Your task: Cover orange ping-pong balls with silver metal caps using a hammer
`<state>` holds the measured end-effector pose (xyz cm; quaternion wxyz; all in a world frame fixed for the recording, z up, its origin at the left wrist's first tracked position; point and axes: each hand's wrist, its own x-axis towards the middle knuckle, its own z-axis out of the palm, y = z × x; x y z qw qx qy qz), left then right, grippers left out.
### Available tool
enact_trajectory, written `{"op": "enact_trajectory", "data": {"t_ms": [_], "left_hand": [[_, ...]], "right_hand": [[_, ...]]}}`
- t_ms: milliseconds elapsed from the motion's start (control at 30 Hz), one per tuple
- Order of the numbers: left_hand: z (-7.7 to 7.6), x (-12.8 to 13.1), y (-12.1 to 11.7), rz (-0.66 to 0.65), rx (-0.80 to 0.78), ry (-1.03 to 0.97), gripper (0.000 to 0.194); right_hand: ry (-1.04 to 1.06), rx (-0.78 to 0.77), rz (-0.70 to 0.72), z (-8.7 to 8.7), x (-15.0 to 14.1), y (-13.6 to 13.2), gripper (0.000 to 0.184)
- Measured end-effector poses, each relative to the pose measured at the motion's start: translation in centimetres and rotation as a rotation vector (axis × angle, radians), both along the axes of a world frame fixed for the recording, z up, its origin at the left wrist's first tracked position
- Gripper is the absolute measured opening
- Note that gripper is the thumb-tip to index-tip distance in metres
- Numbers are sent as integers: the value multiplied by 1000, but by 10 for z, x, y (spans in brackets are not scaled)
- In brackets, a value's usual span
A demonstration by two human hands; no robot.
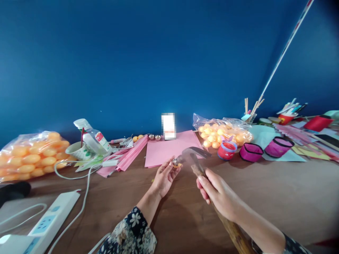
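Note:
My right hand [215,190] is wrapped round the wooden handle of a claw hammer [194,162], whose head is slightly blurred. Between the fingertips of my left hand [165,176] is a small shiny metal ball [175,162], with an orange piece at its lower side. The hammer's striking face is just right of the ball; whether they touch I cannot tell. Beyond both hands lies a sheet of pink paper [169,150], with two similar metal balls [154,137] at its back left.
Bags of orange balls stand at left [31,158] and back right [219,132]. A power strip [50,218] and white cable [86,197] lie at left, near a paper cup [78,151] and tilted bottle [94,135]. Small red [227,151] and magenta containers [251,152] stand at right.

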<state>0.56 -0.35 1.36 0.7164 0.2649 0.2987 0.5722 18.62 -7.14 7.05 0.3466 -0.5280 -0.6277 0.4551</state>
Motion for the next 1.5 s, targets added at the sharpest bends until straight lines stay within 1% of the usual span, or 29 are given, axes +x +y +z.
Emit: {"op": "enact_trajectory", "data": {"t_ms": [167,300,467,667,767,867,1000,1100,1233,1400,1500], "left_hand": [[-1,0,0,26,19,7,29],[2,0,-1,29,13,23,31],[-2,-1,0,33,30,14,20],[-1,-2,-1,3,32,34,25],[1,-1,-1,27,22,45,26],[1,0,0,53,14,30,25],[-2,1,1,41,-8,15,26],[-3,0,1,12,5,24,29],[-3,-1,1,31,15,14,32],[-2,0,1,45,41,15,30],[-2,0,0,25,39,25,30]], "right_hand": [[-88,47,1,-9,-1,-3,30],[-73,62,-20,-7,-2,-4,31],[-73,40,-4,-4,-3,-5,31],[-50,27,-24,-3,-4,-8,31],[-66,17,-10,-4,-3,-9,31],[-38,-6,-3,-5,-2,-9,31],[-3,-2,-32,-5,-1,-8,31],[-19,7,-26,-7,0,-6,31],[-45,-5,-7,-7,1,-6,31],[-4,26,-30,-3,1,-6,32],[-10,0,-8,-4,1,-3,31]]}}
